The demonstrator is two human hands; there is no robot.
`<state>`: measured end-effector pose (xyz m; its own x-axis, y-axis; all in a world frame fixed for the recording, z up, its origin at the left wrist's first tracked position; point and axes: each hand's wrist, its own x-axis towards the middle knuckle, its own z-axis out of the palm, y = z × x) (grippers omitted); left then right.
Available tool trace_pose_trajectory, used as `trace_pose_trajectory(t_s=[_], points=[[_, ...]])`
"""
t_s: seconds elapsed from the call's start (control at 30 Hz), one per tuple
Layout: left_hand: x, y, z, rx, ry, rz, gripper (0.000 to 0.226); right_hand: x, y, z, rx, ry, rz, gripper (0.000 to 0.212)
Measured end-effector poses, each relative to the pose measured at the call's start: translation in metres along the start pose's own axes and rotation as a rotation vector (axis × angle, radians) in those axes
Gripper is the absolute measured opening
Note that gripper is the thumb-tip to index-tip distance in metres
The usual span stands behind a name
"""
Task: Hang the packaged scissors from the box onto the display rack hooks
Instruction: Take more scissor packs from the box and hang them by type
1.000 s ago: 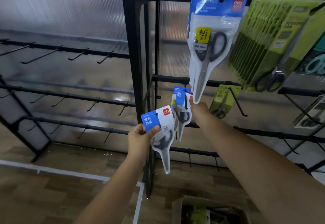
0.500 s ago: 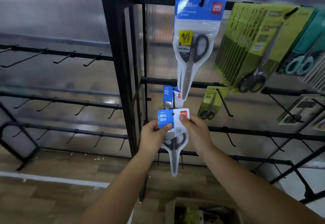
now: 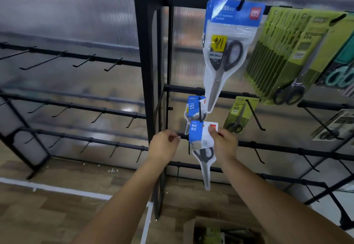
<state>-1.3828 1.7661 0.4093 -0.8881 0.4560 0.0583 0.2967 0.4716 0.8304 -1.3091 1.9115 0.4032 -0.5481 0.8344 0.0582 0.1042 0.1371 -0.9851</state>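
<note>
Hanging step: right hand (image 3: 224, 144) pinches the small blue-carded scissors pack (image 3: 202, 138) just below the loaded hook (image 3: 199, 112); left hand (image 3: 162, 145) loosely curled, seemingly empty; next, thread its hole on.

The right hand (image 3: 223, 144) pinches the top corner of a small scissors pack (image 3: 203, 144) just below the blue packs (image 3: 194, 109) hanging on the rack's middle hook (image 3: 199, 112); left of the pack, the left hand (image 3: 162, 146) is loosely curled, holding nothing
</note>
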Motion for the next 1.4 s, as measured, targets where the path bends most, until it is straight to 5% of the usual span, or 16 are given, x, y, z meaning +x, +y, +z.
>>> trace_pose_trajectory(t_s=[0.3,0.5,1.13,1.4], points=[[-0.006,0.004,-0.009,0.193,-0.051,0.141,0.024,-0.006,-0.013,0.0,0.079,-0.068,-0.036,0.023],[-0.012,0.015,-0.011,0.381,-0.061,0.303,0.024,-0.003,-0.012,0.006,-0.006,-0.028,-0.003,0.042],[-0.002,-0.002,0.003,0.341,-0.127,0.257,0.028,0.011,-0.002,0.012,0.206,0.07,0.151,0.03],[-0.006,0.004,0.001,0.347,-0.164,0.217,0.028,0.041,-0.01,0.019,0.051,0.006,0.208,0.022]])
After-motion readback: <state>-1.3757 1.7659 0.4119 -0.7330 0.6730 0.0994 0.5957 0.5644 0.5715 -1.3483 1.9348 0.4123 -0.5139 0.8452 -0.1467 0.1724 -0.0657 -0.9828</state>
